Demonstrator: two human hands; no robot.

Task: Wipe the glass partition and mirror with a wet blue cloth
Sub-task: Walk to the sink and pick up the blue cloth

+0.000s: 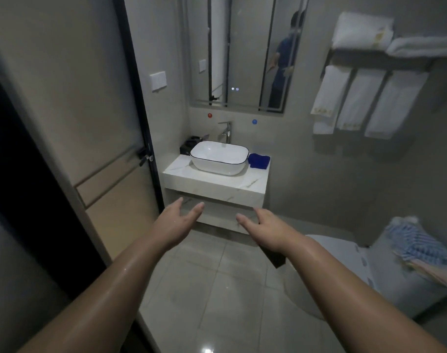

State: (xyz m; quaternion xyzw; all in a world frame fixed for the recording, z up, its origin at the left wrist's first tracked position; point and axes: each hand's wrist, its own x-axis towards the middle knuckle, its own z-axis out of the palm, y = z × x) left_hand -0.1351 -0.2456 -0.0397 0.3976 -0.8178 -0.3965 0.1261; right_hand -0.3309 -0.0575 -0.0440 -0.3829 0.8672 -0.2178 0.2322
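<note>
Glass partition (100,98) — frosted panel in a black frame — fills the left side. Mirror (242,59): flat, rectangular, on the grey wall above the counter (212,183). Towel rack (375,58), upper right: folded white terry towels (362,29) on the shelf, three more hanging beneath. Counter: white veined stone slab, wall-mounted. Basin (217,168): glossy white ceramic, rounded-rectangular, thin black rim, seated on the counter.

Left hand (177,220) and right hand (265,230): extended forward, fingers straight and loosely spread, palms facing each other. A dark object shows beneath the right wrist; contact cannot be determined.

Blue cloth (258,160) — folded, soft-textured — lies on the counter just right of the basin, well apart from both hands.
</note>
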